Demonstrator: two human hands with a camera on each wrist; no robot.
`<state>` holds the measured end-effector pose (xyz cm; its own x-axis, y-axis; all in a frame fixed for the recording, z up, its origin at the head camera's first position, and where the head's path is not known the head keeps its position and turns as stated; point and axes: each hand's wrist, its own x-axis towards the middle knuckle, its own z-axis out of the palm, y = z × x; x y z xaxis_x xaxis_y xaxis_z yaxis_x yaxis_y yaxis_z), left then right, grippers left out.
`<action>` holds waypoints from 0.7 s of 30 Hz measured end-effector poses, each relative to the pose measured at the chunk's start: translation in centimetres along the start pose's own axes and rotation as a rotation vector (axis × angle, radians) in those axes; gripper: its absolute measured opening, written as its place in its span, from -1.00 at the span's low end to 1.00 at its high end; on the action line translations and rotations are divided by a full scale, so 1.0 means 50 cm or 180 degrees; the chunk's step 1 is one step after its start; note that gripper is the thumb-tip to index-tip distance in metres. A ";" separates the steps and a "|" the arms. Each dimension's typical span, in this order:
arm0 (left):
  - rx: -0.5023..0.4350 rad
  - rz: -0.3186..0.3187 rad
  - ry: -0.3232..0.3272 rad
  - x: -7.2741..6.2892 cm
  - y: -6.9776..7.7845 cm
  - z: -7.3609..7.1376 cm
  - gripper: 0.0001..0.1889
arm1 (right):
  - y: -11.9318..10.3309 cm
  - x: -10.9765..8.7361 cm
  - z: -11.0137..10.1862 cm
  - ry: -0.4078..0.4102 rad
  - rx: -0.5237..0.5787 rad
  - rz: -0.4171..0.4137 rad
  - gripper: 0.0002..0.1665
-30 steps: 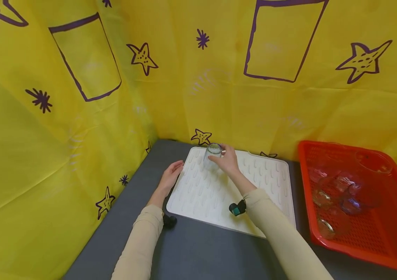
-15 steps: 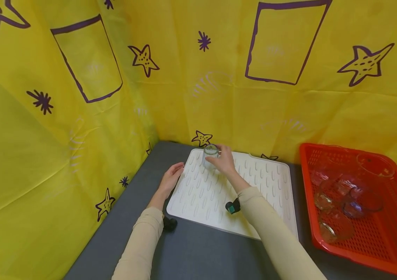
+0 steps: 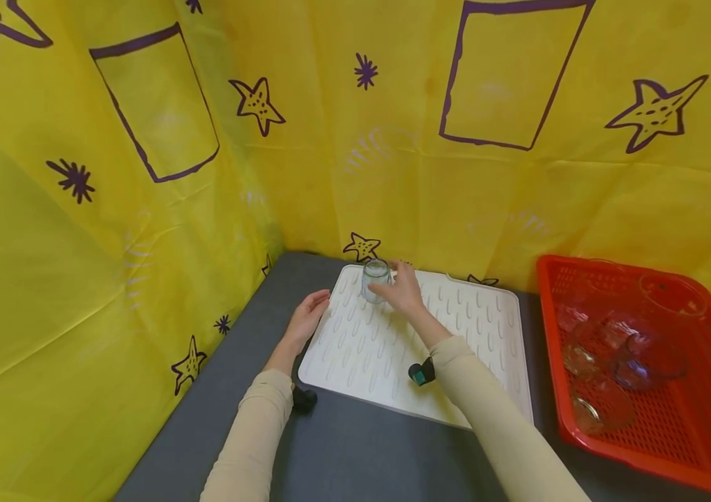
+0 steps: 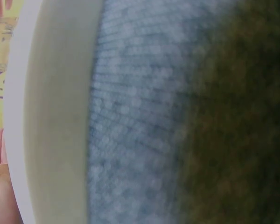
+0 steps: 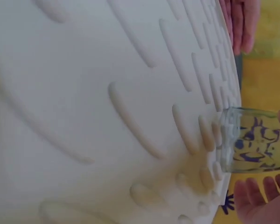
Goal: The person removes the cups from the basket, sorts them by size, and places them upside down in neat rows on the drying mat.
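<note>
A small clear drinking glass (image 3: 376,273) stands on the white ridged mat (image 3: 355,348), near its back left corner. Which end of the glass is down I cannot tell. My right hand (image 3: 404,289) is around its right side, thumb in front and fingers behind. In the right wrist view a narrow gap shows between the fingers (image 5: 252,198) and the glass (image 5: 254,140); the thumb lies close to its far end. My left hand (image 3: 307,317) rests at the mat's left edge, fingers extended and holding nothing. The left wrist view is mostly filled by the mat's blurred edge (image 4: 56,112).
On the right stands a red perforated plastic basket (image 3: 553,369) with several clear glass vessels in it. The grey table (image 3: 355,460) runs beneath everything. Yellow sheeting with purple drawings (image 3: 330,174) hangs close behind and along the left.
The glass has shifted slightly left and come upright onto the mat. My right hand has loosened, its fingers parting from the glass. My left hand has stayed in place.
</note>
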<state>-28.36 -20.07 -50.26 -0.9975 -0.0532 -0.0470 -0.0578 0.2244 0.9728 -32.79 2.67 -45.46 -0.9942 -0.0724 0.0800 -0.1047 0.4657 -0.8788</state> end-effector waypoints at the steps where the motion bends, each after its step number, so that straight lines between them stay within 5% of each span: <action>1: 0.0003 -0.0001 -0.0007 0.000 0.000 0.000 -0.58 | -0.001 -0.005 -0.006 0.0004 0.0025 0.0009 -0.09; 5: -0.0017 -0.0014 -0.0062 -0.011 0.022 -0.003 -0.57 | -0.011 -0.032 -0.034 0.0067 0.0230 0.0111 -0.13; 11: -0.0047 -0.0029 -0.0067 -0.004 0.013 0.003 -0.57 | -0.042 -0.093 -0.098 0.0104 0.0589 0.0294 -0.22; 17: -0.0048 -0.0038 -0.0075 0.003 0.001 0.005 -0.56 | -0.086 -0.178 -0.190 -0.0025 0.0895 0.0302 -0.24; 21: -0.0034 -0.0053 -0.0091 0.006 0.000 0.000 -0.56 | -0.098 -0.238 -0.265 -0.0109 0.0744 0.0205 -0.22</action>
<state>-28.65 -20.11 -50.27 -0.9972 -0.0289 -0.0697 -0.0743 0.2133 0.9742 -20.78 12.94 -35.88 -0.9967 -0.0809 0.0079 -0.0283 0.2538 -0.9669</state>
